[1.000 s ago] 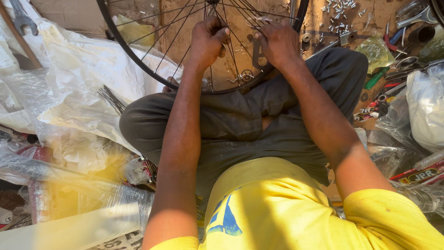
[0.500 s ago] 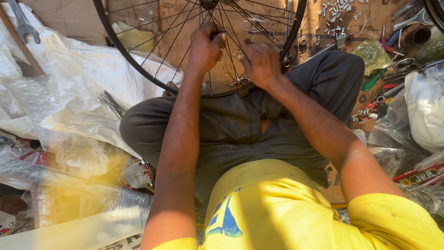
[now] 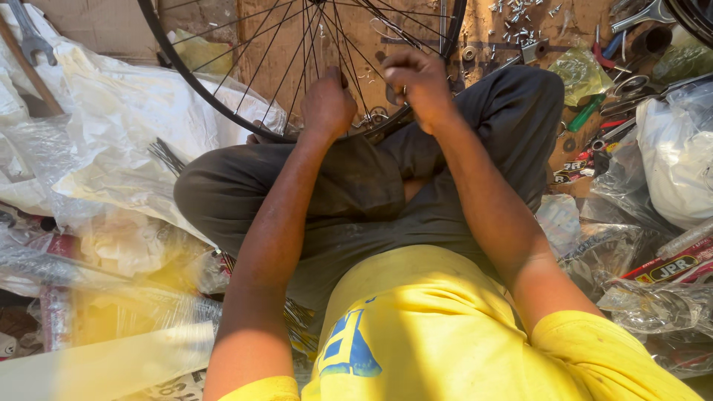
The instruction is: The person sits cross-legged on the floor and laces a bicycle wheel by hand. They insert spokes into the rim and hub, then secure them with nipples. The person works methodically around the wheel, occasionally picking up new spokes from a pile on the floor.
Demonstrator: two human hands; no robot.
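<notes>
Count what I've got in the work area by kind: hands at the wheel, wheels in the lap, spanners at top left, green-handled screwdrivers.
Hands at the wheel: 2, left hand and right hand
Spoked wheel in the lap: 1
Spanner at top left: 1
Green-handled screwdriver on the right: 1
Total: 5

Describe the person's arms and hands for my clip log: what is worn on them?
Both arms are bare up to short bright yellow sleeves. The left hand and right hand show no gloves; no watch, ring or wristband is visible on them.
</notes>
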